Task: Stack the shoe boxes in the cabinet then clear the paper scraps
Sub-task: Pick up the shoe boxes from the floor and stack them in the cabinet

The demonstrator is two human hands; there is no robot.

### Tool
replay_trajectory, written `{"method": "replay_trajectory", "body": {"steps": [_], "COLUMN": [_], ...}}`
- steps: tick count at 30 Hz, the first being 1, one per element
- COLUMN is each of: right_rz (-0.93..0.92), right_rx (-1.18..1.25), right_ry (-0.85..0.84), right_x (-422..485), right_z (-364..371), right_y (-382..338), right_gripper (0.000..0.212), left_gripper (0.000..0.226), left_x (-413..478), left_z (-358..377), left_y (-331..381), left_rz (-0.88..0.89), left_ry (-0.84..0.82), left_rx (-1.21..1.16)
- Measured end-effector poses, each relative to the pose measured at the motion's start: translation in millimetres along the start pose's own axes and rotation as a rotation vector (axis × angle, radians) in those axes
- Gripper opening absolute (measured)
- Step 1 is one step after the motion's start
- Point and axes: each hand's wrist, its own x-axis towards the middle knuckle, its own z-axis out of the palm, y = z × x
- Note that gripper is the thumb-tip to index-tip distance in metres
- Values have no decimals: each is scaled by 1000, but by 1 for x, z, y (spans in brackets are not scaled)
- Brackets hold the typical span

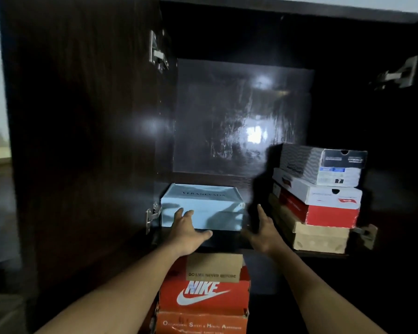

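Reaching into the open cabinet (pixel 239 112), the left hand (pixel 188 231) lies flat with its fingers spread against the front of a pale blue box (pixel 203 203), the thumb stretched along the edge of the black box (pixel 225 236) beneath it. These two sit as a short stack on the left of the cabinet floor.

The right hand (pixel 263 233) is held out with straight fingers pointing into the gap beside the pale box (whether it touches either box I cannot tell, as the spot is dark and blurred).

On the right of the cabinet stands a taller stack, slightly skewed: a grey-and-black box (pixel 323 165) on top, a white box (pixel 319 192) under it, then a red box (pixel 323 214), and a brown cardboard box (pixel 321 238) at the bottom.

Below the forearms, outside the cabinet, a small brown carton (pixel 214 266) rests on an orange Nike box (pixel 203 295), which sits on another orange box (pixel 200 325). The left door (pixel 82 141) stands open on metal hinges (pixel 157 54).
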Motion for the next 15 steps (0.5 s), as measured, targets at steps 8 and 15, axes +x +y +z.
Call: {"method": "replay_trajectory", "body": {"steps": [8,15], "right_rz": [34,242], "right_rx": [-13,-174], "right_ry": [75,210], "right_x": [-128,-268], "right_z": [-75,-160], "right_y": [12,17], "right_gripper": [97,91], "left_gripper": [86,84], "left_x": [-124,-214], "left_z": [2,42], "left_y": [72,149], "left_rz": [108,309], "left_ry": [-123,-285], "left_rx": [-85,-152]}}
